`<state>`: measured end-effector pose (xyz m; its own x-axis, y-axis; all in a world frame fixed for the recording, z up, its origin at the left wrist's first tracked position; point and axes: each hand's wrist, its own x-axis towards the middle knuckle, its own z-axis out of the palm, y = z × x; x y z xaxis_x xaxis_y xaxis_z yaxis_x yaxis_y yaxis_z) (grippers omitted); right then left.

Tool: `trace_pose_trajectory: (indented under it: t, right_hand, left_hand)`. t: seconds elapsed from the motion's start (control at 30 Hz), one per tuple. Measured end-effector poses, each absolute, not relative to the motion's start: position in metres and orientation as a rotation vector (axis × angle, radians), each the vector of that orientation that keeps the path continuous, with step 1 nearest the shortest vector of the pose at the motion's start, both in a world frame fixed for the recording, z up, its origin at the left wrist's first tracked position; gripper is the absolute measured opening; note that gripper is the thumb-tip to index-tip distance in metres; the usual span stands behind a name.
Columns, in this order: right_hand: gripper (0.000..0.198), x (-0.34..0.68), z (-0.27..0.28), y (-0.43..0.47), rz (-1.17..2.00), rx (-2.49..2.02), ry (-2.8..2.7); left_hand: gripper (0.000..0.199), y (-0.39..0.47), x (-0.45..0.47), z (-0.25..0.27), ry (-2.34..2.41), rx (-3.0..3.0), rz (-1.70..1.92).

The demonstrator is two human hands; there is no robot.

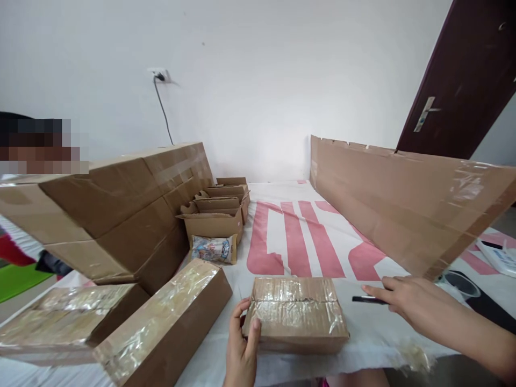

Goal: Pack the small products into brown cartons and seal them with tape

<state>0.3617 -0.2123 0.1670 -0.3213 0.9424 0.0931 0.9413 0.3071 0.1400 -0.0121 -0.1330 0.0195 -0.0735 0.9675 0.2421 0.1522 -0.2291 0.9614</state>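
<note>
A small cardboard box [298,312] lies flat near the table's front edge, its top covered with shiny clear tape and a seam running across it. My left hand [244,341] grips the box at its left end, thumb on the top and fingers along the side. To the right of the box, my right hand [397,298] holds a slim black tool [363,299], with its free end pointing left toward the box. The tool's exact kind is not plain, as my fingers cover part of it. My right hand is apart from the box.
Two taped cartons, a long one [169,328] and a shorter one [68,322], lie at left. Behind them are a wrapped packet [213,249], open boxes [212,223] and a large carton [121,209]. A cardboard panel [395,199] stands right, by a tape roll [461,283]. Someone sits far left.
</note>
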Motion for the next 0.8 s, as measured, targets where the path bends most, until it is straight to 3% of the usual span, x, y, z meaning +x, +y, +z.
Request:
trace_pose_trajectory:
  t: [0.17, 0.37, 0.47, 0.7, 0.8]
  right_hand:
    - [0.051, 0.386, 0.110, -0.203, -0.081, 2.174, 2.329]
    - [0.052, 0.378, 0.039, -0.190, -0.375, 2.207, 2.334]
    - [0.035, 0.359, 0.050, -0.191, -0.364, 2.292, 2.549]
    - [0.051, 0.290, 0.101, -0.208, -0.476, 2.198, 2.946]
    - [0.043, 0.274, 0.106, -0.208, -0.487, 2.270, 2.863]
  left_hand:
    - [0.044, -0.129, -0.019, 0.023, 1.219, 1.472, 1.313]
    - [0.041, -0.127, -0.021, 0.037, 1.161, 1.445, 1.312]
    - [0.038, -0.128, -0.024, 0.046, 1.159, 1.519, 1.263]
    - [0.034, -0.133, -0.026, 0.050, 1.176, 1.714, 1.204]
    - [0.031, -0.135, -0.028, 0.046, 1.165, 1.835, 1.202]
